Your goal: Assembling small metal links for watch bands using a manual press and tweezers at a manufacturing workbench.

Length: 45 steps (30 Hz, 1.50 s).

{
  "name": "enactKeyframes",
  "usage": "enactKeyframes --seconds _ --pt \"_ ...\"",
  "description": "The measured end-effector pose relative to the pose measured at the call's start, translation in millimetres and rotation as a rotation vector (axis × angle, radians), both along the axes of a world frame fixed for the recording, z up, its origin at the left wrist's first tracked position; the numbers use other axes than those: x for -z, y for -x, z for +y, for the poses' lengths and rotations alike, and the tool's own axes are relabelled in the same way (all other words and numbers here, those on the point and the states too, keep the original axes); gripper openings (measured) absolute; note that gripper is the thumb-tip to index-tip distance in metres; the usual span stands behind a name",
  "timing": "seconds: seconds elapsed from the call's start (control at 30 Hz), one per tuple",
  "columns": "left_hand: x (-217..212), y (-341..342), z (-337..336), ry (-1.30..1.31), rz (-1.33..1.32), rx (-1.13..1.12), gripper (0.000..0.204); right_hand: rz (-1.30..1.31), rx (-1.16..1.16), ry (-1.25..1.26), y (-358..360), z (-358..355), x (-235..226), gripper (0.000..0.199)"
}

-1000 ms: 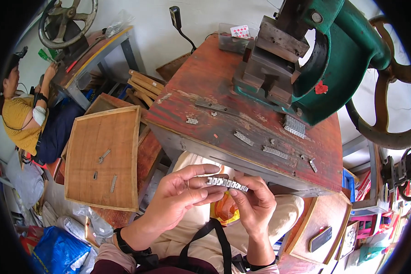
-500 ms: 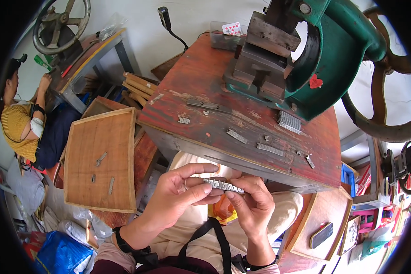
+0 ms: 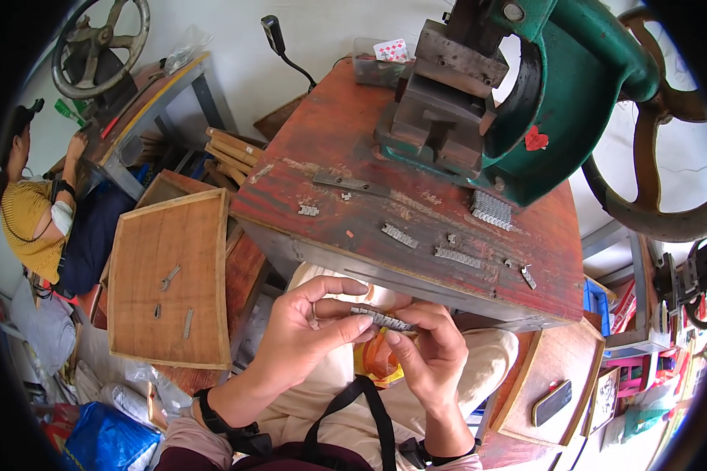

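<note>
Over my lap, just in front of the bench edge, a short metal watch band (image 3: 381,318) is stretched between my two hands. My left hand (image 3: 302,334) pinches its left end between thumb and fingers, while my right hand (image 3: 432,345) grips the right end the same way. Loose band sections lie on the worn red bench (image 3: 291,235): one link strip (image 3: 399,235), a longer strip (image 3: 457,257), a short piece (image 3: 529,276) and a small cluster of links (image 3: 308,210). A block of aligned links (image 3: 491,210) rests beside the green press.
The green hand press (image 3: 558,149) stands on the bench's far right. A flat metal bar (image 3: 351,184) lies left of it. A wooden tray (image 3: 126,314) holds small metal parts on my left; another tray (image 3: 518,424) holds a phone (image 3: 552,403). A person (image 3: 35,212) works far left.
The watch band has turned slightly in my fingers, showing a different face. Both hands keep their grip, and the whole view has shifted a little.
</note>
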<state>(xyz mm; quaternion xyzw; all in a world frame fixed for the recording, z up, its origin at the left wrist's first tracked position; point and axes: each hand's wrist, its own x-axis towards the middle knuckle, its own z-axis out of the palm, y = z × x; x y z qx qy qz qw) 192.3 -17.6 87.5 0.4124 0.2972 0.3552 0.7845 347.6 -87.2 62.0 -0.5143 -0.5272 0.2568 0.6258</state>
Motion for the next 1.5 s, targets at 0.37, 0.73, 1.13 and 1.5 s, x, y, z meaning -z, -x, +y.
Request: enactKeyframes --seconds 0.37,0.73,1.13,1.5 --pt "6.7 -4.5 -0.2 -0.277 0.137 -0.030 0.034 -0.415 -0.087 0.080 -10.0 30.0 -35.8 0.011" --pt "10.1 -0.5 12.1 -0.299 0.212 -0.023 0.035 -0.483 -0.054 0.024 -3.9 44.8 -30.6 0.010" --pt "30.7 -2.1 23.9 -0.346 0.189 -0.092 0.039 -0.616 -0.113 -0.047 -6.8 59.2 -21.8 0.014" --pt "25.2 -7.1 28.9 -0.340 0.223 -0.081 0.044 -0.644 -0.079 -0.128 -9.5 59.9 -14.8 0.019"
